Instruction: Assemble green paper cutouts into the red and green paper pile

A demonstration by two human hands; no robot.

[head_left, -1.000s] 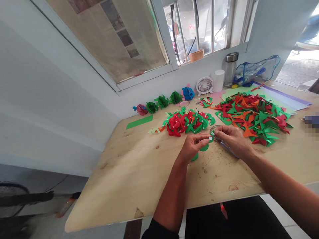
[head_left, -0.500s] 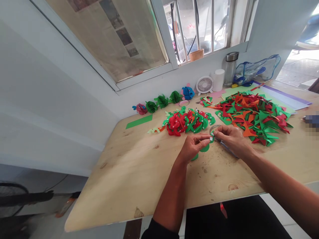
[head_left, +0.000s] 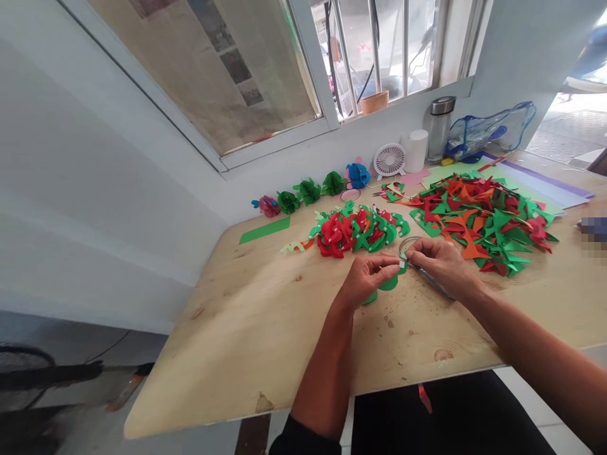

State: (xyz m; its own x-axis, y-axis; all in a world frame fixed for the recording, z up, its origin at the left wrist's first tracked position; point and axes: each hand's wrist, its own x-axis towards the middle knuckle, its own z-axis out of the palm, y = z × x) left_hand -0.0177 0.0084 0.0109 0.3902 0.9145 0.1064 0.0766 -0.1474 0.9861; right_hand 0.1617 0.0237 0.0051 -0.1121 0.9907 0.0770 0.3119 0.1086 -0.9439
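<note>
Near the middle of the wooden table, my left hand [head_left: 366,278] pinches a green paper piece [head_left: 389,284] whose rounded lobes hang below the fingers. A small white square shows on it by the fingertips. My right hand [head_left: 439,262] has thumb and finger closed at the same piece's right end; what exactly they grip is too small to tell. Under the right hand lies a metal tool [head_left: 434,282], partly covered, beside a roll or ring [head_left: 408,243]. Just behind the hands sits a heap of red and green cut shapes [head_left: 348,232] with white squares.
Red, orange and green scraps [head_left: 478,221] are piled at the right. Along the wall stand folded paper balls [head_left: 308,191], a small white fan [head_left: 389,160], a white cylinder [head_left: 417,151], a glass bottle [head_left: 441,131] and a clear bag [head_left: 493,133]. A green strip [head_left: 264,230] lies left.
</note>
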